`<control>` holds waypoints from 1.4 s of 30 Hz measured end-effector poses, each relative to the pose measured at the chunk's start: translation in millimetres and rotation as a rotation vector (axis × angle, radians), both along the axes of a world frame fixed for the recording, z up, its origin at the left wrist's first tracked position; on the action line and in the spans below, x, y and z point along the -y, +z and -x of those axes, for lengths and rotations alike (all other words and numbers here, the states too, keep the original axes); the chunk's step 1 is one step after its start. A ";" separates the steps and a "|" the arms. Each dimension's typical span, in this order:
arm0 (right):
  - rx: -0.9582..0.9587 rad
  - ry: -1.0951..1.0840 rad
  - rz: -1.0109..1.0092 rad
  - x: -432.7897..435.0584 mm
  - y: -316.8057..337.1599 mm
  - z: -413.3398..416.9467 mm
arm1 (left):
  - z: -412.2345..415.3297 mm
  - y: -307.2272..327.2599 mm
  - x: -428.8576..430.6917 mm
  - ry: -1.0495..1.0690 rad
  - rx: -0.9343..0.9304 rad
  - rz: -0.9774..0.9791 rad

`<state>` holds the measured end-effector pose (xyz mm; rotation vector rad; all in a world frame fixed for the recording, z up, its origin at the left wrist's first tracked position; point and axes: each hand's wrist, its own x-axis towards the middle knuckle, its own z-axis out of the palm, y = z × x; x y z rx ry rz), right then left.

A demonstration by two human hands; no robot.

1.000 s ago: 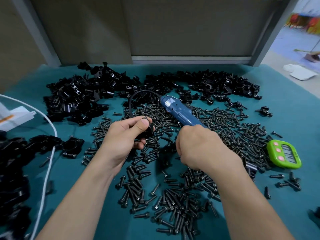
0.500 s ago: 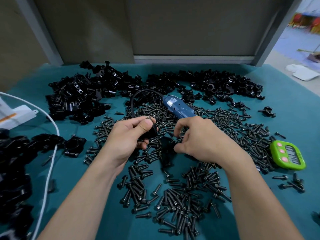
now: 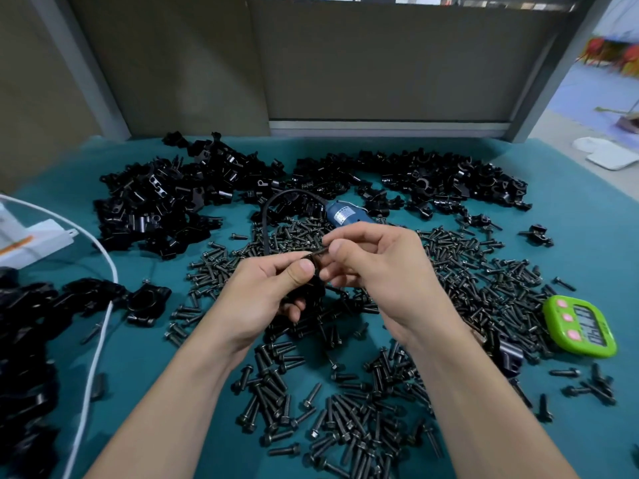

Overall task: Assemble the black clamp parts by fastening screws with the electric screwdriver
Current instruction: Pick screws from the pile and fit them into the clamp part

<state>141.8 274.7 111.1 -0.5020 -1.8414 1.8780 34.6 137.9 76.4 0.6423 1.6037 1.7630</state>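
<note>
So the clamp (image 3: pixel 311 288) was up in our left hand (image 3: pixel 266 292), over the middle of the table (image 3: pixel 570 219), fingers and thumb curled tight round it. Our right hand (image 3: pixel 377 267) had a single screw (image 3: pixel 318 252) pinched between thumb and forefinger, its tip right at the top of the clamp. We couldn't tell if it had caught in the hole yet.

Big change from a second before: back then the right hand was wrapped round the screwdriver (image 3: pixel 345 214). Now the tool was lying on the table just behind our hands, toward the far edge, and nobody was touching it. We'd read that as one fastening finished and the next screw getting seated by hand, so the driver would have to come back up soon.

Loose screws (image 3: pixel 345 426) were all over the middle and the near edge, with spare clamp parts (image 3: pixel 166 202) heaped along the far edge. There was a green timer (image 3: pixel 579 326) by the right edge and a white cable (image 3: pixel 100 333) near the left.
</note>
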 end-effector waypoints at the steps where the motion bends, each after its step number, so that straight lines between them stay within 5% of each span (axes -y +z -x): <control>1: 0.005 -0.013 -0.007 0.1 -1.8 1.0 | 0.0 0.3 0.3 -0.001 0.006 -0.006; 13: 0.055 -0.017 -0.311 -0.4 -8.7 3.1 | 3.2 -1.0 2.1 0.013 -0.030 -0.032; 20: 0.069 0.007 -0.189 2.4 -14.9 7.4 | 2.8 -2.9 2.5 0.030 -0.218 -0.026; 26: 0.161 -0.082 -0.395 4.3 -17.4 8.8 | 4.2 -9.9 1.2 0.048 -0.294 0.017; 42: 0.068 -0.062 -0.103 8.8 -18.5 13.4 | 3.8 -11.6 0.3 -0.071 -0.295 0.023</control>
